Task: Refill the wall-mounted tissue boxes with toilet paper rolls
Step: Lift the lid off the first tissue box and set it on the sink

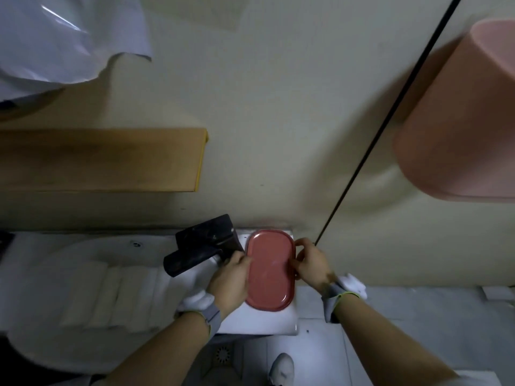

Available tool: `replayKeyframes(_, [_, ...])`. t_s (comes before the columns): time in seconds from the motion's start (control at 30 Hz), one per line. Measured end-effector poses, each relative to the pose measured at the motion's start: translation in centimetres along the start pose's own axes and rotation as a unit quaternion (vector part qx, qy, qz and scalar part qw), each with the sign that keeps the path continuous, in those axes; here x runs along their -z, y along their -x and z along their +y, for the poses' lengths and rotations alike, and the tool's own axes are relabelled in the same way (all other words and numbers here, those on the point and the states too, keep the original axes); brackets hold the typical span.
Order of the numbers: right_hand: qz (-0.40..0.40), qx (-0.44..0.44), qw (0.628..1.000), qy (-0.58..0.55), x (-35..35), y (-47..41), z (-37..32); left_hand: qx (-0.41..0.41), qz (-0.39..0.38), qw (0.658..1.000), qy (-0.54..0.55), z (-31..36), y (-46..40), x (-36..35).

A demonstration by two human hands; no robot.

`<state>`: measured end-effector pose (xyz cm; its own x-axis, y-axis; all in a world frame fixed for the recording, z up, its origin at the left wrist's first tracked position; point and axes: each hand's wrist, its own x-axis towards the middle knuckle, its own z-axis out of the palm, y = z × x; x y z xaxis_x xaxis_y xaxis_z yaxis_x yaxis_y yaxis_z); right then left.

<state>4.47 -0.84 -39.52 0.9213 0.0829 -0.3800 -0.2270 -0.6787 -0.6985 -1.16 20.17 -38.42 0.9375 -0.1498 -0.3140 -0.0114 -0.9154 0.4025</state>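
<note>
A cream wall (278, 112) fills most of the view, with a black line (390, 112) running down it and a wooden shelf (106, 160) on the left. High on the right hangs a pink box (457, 121), blurred, apparently one of the wall-mounted tissue boxes. Below, on the far right corner of a white worktop (264, 319) beside a black tap (203, 243) and a pale basin (92, 277), lies a pink oval lid (270, 271), seemingly the box's cover. Both hands are on it: the left hand (231, 282) curls round its left edge, the right hand (312, 266) pinches its right edge with thumb and fingertips. No toilet paper roll is clearly in view; the long pale shapes in the basin are too blurred to name.

The lid sits close to the worktop's near edge and right beside the tap. Lifted carelessly, it could knock the tap or slip from the light right-hand pinch and drop to the tiled floor (418, 316). Its glossy surface likely makes it slippery, and if the worktop is wet the risk is higher
</note>
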Motion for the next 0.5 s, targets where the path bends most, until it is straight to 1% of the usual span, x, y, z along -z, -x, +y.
replayKeyframes(0.1, [-0.014,0.012,1.000,0.003,-0.2,-0.3,0.6,0.004,0.009,1.000,-0.023,0.0,0.0,-0.3])
replayKeyframes(0.17, [-0.017,0.019,1.000,0.006,-0.1,-0.2,0.6,0.007,0.015,1.000,-0.015,0.1,0.2,-0.3])
replayKeyframes(0.27, [0.021,0.045,0.998,0.044,0.4,0.2,0.2,0.004,0.030,0.999,0.019,-0.1,1.1,0.0])
replayKeyframes(0.33, [0.036,0.069,0.996,0.050,0.7,0.8,-0.3,-0.005,0.044,0.998,0.036,-0.8,2.0,0.3])
replayKeyframes(0.4, [0.025,0.096,0.994,0.053,0.6,1.5,-1.2,0.000,0.053,0.998,0.046,-2.2,3.0,0.6])
replayKeyframes(0.5, [-0.021,0.136,0.988,0.076,-1.1,3.0,-3.5,0.014,0.058,0.997,0.047,-5.2,5.2,1.4])
